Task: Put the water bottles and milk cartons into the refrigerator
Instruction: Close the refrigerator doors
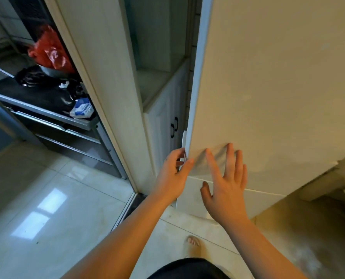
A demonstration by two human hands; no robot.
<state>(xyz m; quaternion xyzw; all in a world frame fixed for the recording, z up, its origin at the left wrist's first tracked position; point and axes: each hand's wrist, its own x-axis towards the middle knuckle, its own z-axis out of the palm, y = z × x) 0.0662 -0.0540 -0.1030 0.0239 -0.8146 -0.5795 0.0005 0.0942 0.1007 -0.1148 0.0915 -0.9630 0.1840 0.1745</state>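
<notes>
Refrigerator door (268,87): your left hand (172,175) curls its fingers round the door's left edge; your right hand (227,190) is spread, released, before its front.

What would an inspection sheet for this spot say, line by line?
Surface: glossy tiled floor, light reflections.
Job's things: refrigerator door in view; bottles and cartons, nothing seen.
Clutter: red bag and blue-white pack on dark counter.
Hands: left hand grips the door's edge; right hand open, fingers spread before the door front.
Cables: nothing seen.
Surroundings: white cabinet with black handles beside the refrigerator.
</notes>
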